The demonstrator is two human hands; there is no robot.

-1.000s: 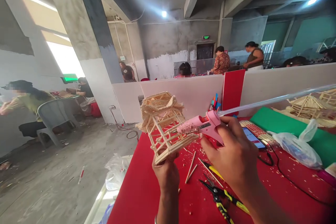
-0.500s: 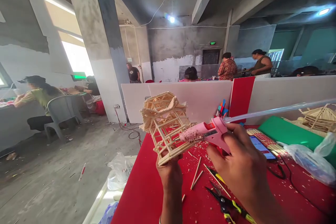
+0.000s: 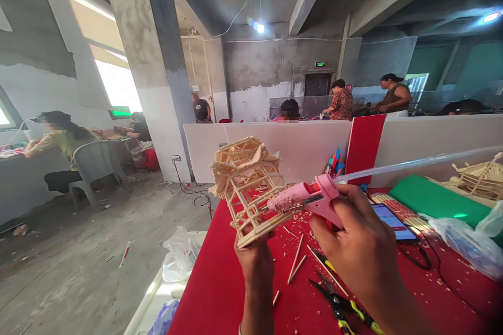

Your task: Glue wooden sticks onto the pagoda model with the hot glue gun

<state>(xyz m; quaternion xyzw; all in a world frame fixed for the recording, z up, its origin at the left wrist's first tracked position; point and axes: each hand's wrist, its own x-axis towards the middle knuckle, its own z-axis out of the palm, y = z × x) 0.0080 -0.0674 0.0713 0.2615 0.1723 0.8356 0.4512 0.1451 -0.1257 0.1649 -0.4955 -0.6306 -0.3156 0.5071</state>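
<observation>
Left hand (image 3: 255,261): raised above the desk edge; fingers closed on the base of a model house of pale wooden sticks (image 3: 247,183); holds it up, tilted a little.
Right hand (image 3: 361,256): wrapped tight around the grip of a pink plastic glue gun (image 3: 310,200); back of the hand faces the camera.
Glue gun: points left; nozzle end, crusted with crumbs, sits against the lower frame of the model house; a long clear glue stick (image 3: 412,163) juts from its rear toward the right.
Model house: in the air over the near left part of the red-covered desk (image 3: 220,293); curved roof uppermost; open lattice walls.
Desk, below the hands: loose thin wooden sticks (image 3: 296,261); black cutters with yellow handles (image 3: 346,311); scattered wood crumbs.
Desk, right: lit smartphone (image 3: 393,221) just beyond the right hand; green sheet (image 3: 432,199); clear plastic bag (image 3: 467,243); a second stick model (image 3: 481,175) at the far edge.
Behind: white partition board (image 3: 306,146); coloured pens (image 3: 334,162) against it.
Room: a seated person (image 3: 58,141) at far left, well apart; others stand at the back.
</observation>
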